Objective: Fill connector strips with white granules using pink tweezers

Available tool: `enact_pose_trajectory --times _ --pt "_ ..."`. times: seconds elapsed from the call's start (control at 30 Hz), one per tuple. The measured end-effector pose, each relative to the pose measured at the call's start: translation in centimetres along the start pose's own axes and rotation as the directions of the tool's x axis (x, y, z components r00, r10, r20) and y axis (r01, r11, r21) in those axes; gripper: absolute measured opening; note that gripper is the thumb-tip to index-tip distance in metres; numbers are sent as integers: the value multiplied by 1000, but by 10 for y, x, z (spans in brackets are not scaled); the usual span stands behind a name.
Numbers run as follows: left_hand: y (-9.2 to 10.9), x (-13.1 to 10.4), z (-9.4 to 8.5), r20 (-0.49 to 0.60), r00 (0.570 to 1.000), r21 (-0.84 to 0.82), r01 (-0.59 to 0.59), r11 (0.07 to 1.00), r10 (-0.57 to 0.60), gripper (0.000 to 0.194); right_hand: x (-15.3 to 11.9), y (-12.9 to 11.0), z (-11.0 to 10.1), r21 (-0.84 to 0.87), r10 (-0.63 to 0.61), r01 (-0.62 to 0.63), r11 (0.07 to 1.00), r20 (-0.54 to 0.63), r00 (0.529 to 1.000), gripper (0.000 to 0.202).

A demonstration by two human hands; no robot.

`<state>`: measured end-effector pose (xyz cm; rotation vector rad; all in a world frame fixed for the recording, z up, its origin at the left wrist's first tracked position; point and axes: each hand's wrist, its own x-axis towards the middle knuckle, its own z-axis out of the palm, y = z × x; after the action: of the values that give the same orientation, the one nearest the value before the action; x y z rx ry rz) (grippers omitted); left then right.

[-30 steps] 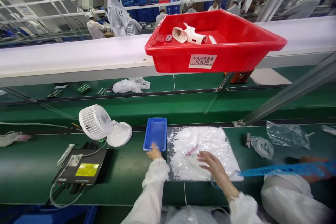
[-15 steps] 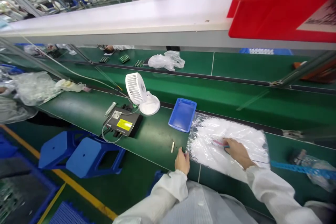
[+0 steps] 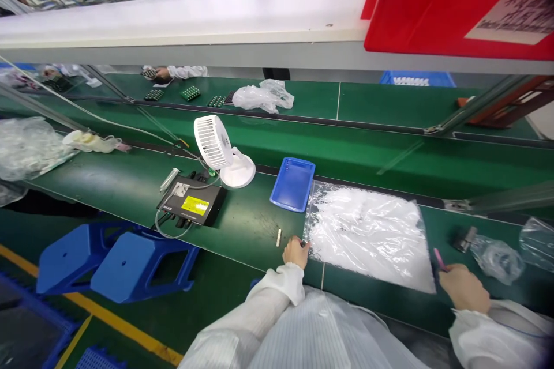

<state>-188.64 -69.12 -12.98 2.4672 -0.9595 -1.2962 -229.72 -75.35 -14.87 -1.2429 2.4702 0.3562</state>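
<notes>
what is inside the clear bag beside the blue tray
Inside the clear bag is a white mass filling most of it, grainy-looking at one edge. Whatever lies beneath its top layer is covered and cannot be seen.

"不良品" on red bin's [image 3: 415, 11] white label [image 3: 513, 16]

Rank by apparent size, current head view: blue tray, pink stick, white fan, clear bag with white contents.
Largest to smallest:
1. Clear bag
2. Blue tray and white fan: too close to rank
3. Pink stick, visible part only; right hand covers the rest
</notes>
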Motion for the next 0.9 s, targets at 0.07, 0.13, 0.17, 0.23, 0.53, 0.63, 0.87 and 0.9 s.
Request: enact_pose_trajectory --times 0.07,0.13,0.17,0.23,0.53,0.63,0.87,0.9 --pt "4 2 2 27 1000 -12 -7 1000 7 25 1 0 4 22 34 -33 999 -21 999 37" --pt "6 4 2 55 998 -45 -13 999 15 22 1 -3 6 50 24 -22 998 -47 999 41" --pt "6 5 2 68 997 -69 -17 997 22 21 1 -5 7 65 8 -4 998 -63 998 44" --pt "7 5 1 101 994 -128 -28 991 41 20 1 -11 7 94 -42 51 994 -93 995 49" --pt "15 -8 3 341 929 -392 2 920 144 23 -7 -60 -10 249 -368 360 899 -16 930 34" --pt "19 -9 0 363 917 -400 -10 917 168 20 -31 -88 -18 349 -486 447 824 28 873 32" --pt "37 -10 -1 340 914 -334 -105 937 224 20 -124 -171 -27 558 -774 563 609 264 575 34" --pt "40 -11 0 334 913 -323 -121 939 233 20 -133 -181 -28 549 -777 565 616 305 550 36"
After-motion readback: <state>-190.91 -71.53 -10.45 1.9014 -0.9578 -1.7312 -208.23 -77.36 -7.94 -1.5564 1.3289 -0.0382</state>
